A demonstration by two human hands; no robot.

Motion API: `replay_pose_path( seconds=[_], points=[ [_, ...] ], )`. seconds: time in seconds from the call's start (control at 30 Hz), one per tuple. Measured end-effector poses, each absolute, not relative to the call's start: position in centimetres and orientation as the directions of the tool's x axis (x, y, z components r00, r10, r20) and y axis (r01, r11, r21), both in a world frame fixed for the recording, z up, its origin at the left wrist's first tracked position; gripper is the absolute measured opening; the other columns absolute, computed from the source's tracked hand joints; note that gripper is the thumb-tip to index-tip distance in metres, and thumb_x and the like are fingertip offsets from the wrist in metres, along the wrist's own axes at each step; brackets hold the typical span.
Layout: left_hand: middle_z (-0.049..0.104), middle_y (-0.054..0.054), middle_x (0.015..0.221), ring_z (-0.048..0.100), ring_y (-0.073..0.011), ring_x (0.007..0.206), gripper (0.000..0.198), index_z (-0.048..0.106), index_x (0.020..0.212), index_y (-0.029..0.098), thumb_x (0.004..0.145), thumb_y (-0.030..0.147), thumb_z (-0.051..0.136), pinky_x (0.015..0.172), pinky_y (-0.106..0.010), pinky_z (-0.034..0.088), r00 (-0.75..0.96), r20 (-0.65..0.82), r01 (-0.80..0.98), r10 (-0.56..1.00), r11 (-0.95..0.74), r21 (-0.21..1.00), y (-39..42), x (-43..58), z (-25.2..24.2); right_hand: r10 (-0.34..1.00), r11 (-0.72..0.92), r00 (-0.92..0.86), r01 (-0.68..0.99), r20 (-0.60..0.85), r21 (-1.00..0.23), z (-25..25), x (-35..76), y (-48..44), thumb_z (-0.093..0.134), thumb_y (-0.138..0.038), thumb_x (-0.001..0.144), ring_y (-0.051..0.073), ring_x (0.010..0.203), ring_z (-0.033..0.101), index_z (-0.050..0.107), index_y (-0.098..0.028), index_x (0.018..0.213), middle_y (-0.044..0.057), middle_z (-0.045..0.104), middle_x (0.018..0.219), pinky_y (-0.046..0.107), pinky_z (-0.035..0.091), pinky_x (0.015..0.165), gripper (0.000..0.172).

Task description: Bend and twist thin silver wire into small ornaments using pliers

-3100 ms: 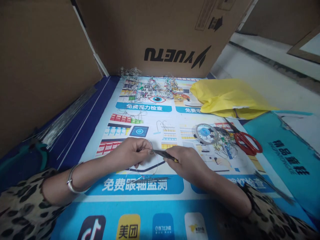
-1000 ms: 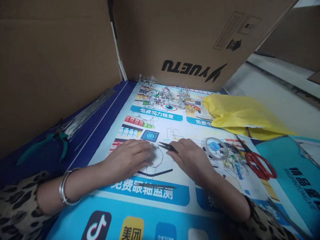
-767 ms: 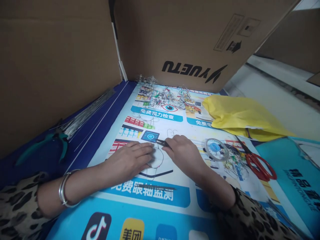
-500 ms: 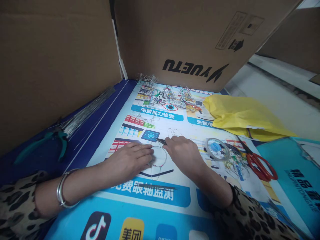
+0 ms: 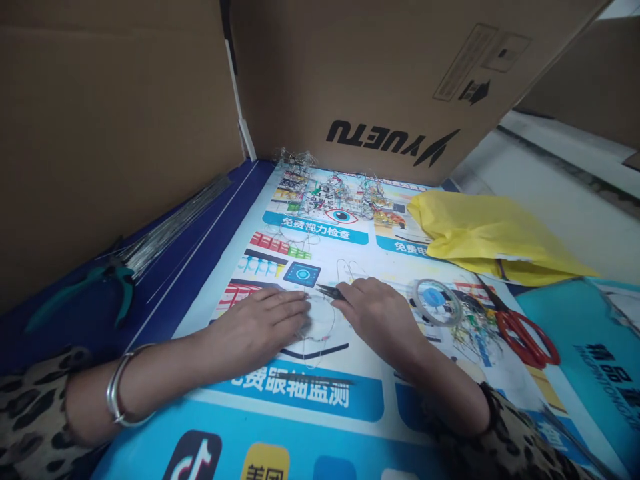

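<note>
Far left, the teal-handled pliers (image 5: 95, 283) lie on the dark blue border beside a sheaf of straight silver wires (image 5: 170, 223), stiff and shiny, fanned along the matte cardboard wall (image 5: 100, 133). Moving in, the left hand (image 5: 260, 327) lies flat, palm down, fingers stretched out and side by side. It pins the left side of the wire loop (image 5: 323, 327) to the glossy printed mat (image 5: 300, 400), pressing rather than gripping. That loop sits mid-mat between the two hands, hair-thin, springy and roughly round, with what look like a few tiny beads along its near side. Just right of it, the right hand (image 5: 380, 313) is closed around the slim dark pliers (image 5: 330, 291), whose pointed tips poke out leftward at the loop's far edge. Here's the risk as I read it: wire this fine on a slick surface could slide from under flat fingers, spring open and shed its beads. A hard squeeze from those tips could kink or nick it, and the points sit close to the left fingertips. Further right come a clear ring of tape (image 5: 436, 301), a prickly tangle of beaded wire (image 5: 475, 327) and red-handled scissors (image 5: 527, 330). Beyond them lies a soft, crumpled yellow bag (image 5: 490, 233).
</note>
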State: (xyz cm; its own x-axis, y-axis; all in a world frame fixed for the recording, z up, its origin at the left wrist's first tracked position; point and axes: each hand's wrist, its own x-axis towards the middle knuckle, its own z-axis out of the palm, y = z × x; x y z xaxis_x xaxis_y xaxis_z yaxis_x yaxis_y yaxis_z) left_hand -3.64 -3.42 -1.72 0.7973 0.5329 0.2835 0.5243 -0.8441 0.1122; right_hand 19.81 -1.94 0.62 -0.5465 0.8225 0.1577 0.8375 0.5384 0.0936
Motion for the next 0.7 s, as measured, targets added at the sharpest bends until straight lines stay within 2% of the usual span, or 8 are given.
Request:
replay_pose_path(
  seconds=[0.1,0.2,0.37,0.47,0.57,0.7],
  points=[
    [0.055,-0.005,0.128,0.047,-0.0217,0.120,0.027,0.056,0.114,0.020,0.090,0.019,0.044,0.099,-0.039,0.035,0.800,0.278,0.531,0.533,-0.843,0.086,-3.5,-3.7,-1.5,0.788,0.584,-0.593,0.805,0.165,0.105,0.4,19.6,-2.2,0.048,-0.035,0.089,0.018,0.078,0.054,0.060,-0.018,0.097,0.006,0.063,0.082,0.028,0.035,0.067,0.023],
    [0.057,-0.006,0.126,0.050,-0.0216,0.117,0.028,0.057,0.114,0.019,0.089,0.016,0.044,0.097,-0.039,0.037,0.795,0.296,0.534,0.530,-0.842,0.074,-3.5,-3.7,-1.4,0.802,0.560,-0.575,0.818,0.162,0.132,0.4,19.6,-2.1,0.049,-0.034,0.088,0.018,0.077,0.053,0.061,-0.018,0.094,0.006,0.062,0.081,0.029,0.034,0.066,0.021],
    [0.065,-0.007,0.113,0.058,-0.0208,0.106,0.022,0.061,0.103,0.017,0.084,0.012,0.050,0.093,-0.037,0.041,0.745,0.427,0.536,0.512,-0.841,0.074,-3.4,-3.8,-1.2,0.827,0.504,-0.523,0.852,0.206,0.141,1.0,20.2,-2.0,0.050,-0.034,0.088,0.019,0.075,0.053,0.061,-0.017,0.093,0.006,0.062,0.079,0.029,0.034,0.064,0.021],
    [0.067,-0.006,0.109,0.059,-0.0198,0.103,0.019,0.062,0.098,0.016,0.083,0.012,0.050,0.093,-0.036,0.041,0.735,0.468,0.521,0.490,-0.851,0.073,-3.4,-3.8,-1.1,0.796,0.550,-0.556,0.829,0.240,0.098,1.1,20.2,-2.0,0.047,-0.035,0.089,0.019,0.078,0.053,0.061,-0.017,0.097,0.007,0.062,0.082,0.030,0.035,0.066,0.024],
    [0.065,-0.006,0.112,0.059,-0.0195,0.104,0.020,0.061,0.101,0.018,0.085,0.014,0.049,0.094,-0.036,0.041,0.751,0.439,0.516,0.493,-0.853,0.076,-3.4,-3.6,-1.1,0.740,0.629,-0.625,0.774,0.248,0.075,0.6,19.8,-2.0,0.046,-0.036,0.089,0.018,0.082,0.052,0.060,-0.017,0.101,0.007,0.062,0.084,0.030,0.035,0.069,0.026],
    [0.063,-0.006,0.117,0.056,-0.0204,0.109,0.024,0.060,0.106,0.018,0.088,0.015,0.045,0.095,-0.037,0.039,0.795,0.334,0.511,0.507,-0.855,0.083,-3.5,-3.6,-1.4,0.746,0.622,-0.633,0.773,0.207,0.122,-0.3,19.5,-1.7,0.047,-0.035,0.089,0.019,0.081,0.051,0.059,-0.018,0.102,0.006,0.060,0.083,0.030,0.033,0.069,0.025]
  ],
)
